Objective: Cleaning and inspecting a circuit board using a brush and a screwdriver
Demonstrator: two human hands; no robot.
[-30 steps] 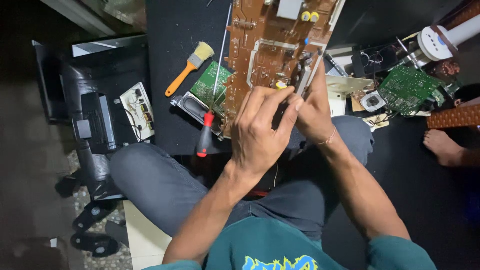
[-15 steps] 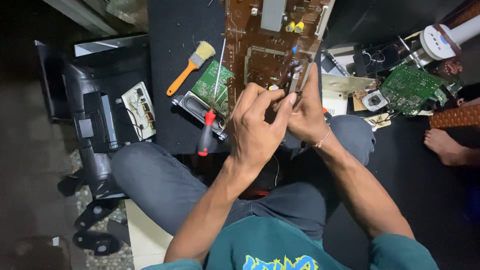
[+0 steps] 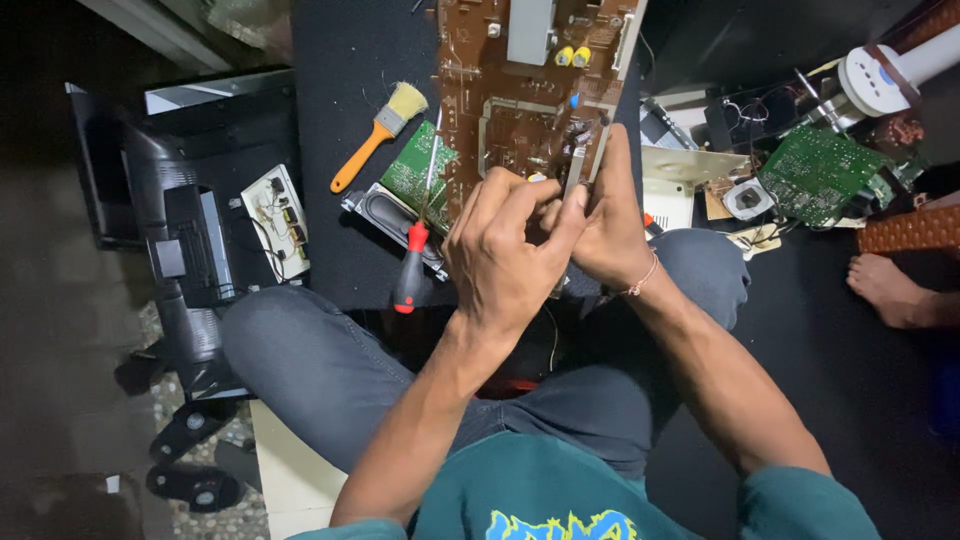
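Both hands meet at the near edge of the brown circuit board (image 3: 520,110): the left hand (image 3: 500,255) pinches with fingers closed, the right hand (image 3: 605,225) grips the board's edge. Left of the board lie a red-handled screwdriver (image 3: 410,280), a green board (image 3: 415,175) and an orange-handled brush (image 3: 380,135). Since the earlier frames the board has slid farther from the person.

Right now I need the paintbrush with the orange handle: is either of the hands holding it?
No: the paintbrush lies alone on the dark mat, while the left hand and right hand work at the brown circuit board.
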